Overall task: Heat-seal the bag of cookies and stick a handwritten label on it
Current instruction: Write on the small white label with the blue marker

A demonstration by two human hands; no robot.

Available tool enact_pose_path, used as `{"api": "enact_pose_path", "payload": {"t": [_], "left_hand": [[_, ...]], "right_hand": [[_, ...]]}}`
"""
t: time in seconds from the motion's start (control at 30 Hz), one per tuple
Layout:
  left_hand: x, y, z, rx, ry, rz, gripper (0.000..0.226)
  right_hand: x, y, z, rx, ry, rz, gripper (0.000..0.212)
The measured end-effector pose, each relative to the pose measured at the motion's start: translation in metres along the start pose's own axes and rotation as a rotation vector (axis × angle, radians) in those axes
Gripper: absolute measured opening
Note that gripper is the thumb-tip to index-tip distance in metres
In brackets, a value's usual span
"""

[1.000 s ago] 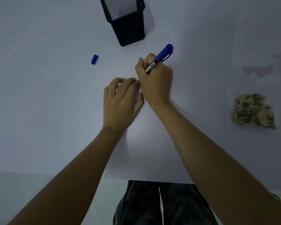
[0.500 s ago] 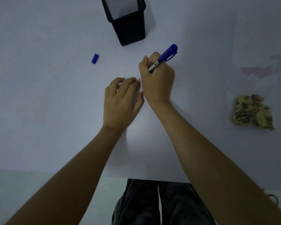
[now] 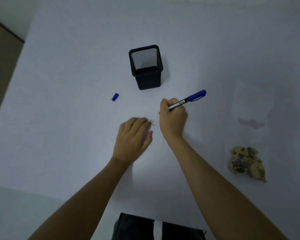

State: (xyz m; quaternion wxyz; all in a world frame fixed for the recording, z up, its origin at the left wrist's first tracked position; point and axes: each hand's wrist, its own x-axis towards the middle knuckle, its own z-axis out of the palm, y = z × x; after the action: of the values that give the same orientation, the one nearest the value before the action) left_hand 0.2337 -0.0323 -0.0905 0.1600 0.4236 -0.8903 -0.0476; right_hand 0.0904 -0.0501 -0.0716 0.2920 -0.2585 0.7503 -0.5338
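Observation:
A small white label (image 3: 152,122) with blue writing lies on the white table (image 3: 59,135). My left hand (image 3: 133,137) rests flat beside it, fingertips on its left end. My right hand (image 3: 173,118) is closed around a blue marker (image 3: 189,99), lifted just right of the label, with the capped back end pointing up and right. The marker's tip is hidden behind my fingers. A clear bag of chocolate-chip cookies (image 3: 246,163) lies at the right, apart from both hands.
A black mesh pen holder (image 3: 146,66) stands behind the hands. The marker's blue cap (image 3: 115,97) lies to its left. A faint clear film or sheet (image 3: 251,108) lies above the cookies. The table's front edge runs near my dark trousers (image 3: 145,227).
My right hand has lifted the marker off the label and shifted right, which uncovers the written label. My head has tilted up, so everything sits lower in view.

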Motion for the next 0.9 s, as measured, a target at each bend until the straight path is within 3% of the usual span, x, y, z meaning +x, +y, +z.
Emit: {"api": "enact_pose_path", "payload": {"t": [0.4,0.47,0.63,0.77,0.9], "left_hand": [[-0.003,-0.001,0.002,-0.125,0.055,0.025,0.037],[0.001,-0.002,-0.009,-0.164,0.062,-0.084,0.038],[0.037,-0.041,-0.039,-0.452,0.126,-0.680,0.042],[0.058,-0.076,-0.043,-0.473,-0.005,-0.778,0.053],[0.063,-0.092,-0.045,-0.426,-0.115,-0.686,0.023]], "right_hand": [[0.007,-0.023,-0.011,-0.044,-0.107,0.241,0.039],[0.006,-0.030,-0.016,-0.026,-0.129,0.304,0.039],[0.004,-0.051,-0.029,0.073,-0.154,0.404,0.029],[-0.003,-0.064,-0.032,0.261,-0.208,0.558,0.018],[-0.011,-0.077,-0.031,0.380,-0.275,0.649,0.016]]}}
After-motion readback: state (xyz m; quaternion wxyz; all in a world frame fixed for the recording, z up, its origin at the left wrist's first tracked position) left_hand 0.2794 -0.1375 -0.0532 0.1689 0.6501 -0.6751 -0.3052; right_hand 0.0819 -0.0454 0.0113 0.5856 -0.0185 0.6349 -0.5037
